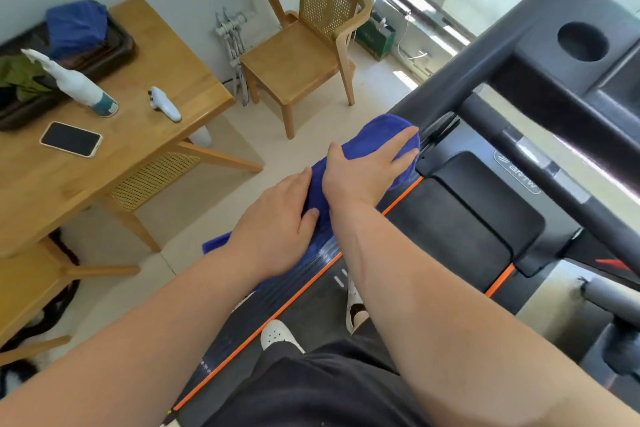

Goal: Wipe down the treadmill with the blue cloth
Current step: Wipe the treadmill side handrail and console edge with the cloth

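Note:
A blue cloth (pixel 377 135) lies stretched along the left side rail of the black treadmill (pixel 464 218), near the base of its left upright. My right hand (pixel 367 170) presses flat on the cloth's far end, fingers spread over it. My left hand (pixel 277 218) presses on the near part of the cloth, and a corner of cloth pokes out to the left of my wrist. An orange stripe runs along the rail's inner edge beside the belt. My feet in white shoes stand on the belt below.
A wooden table (pixel 104 166) stands at the left with a white spray bottle (pixel 72 83), a phone (pixel 71 139), a white handheld device (pixel 164 103) and a dark tray (pixel 114 48) holding another blue cloth. A wooden chair (pixel 304 55) sits beyond. The treadmill console (pixel 581 42) is at upper right.

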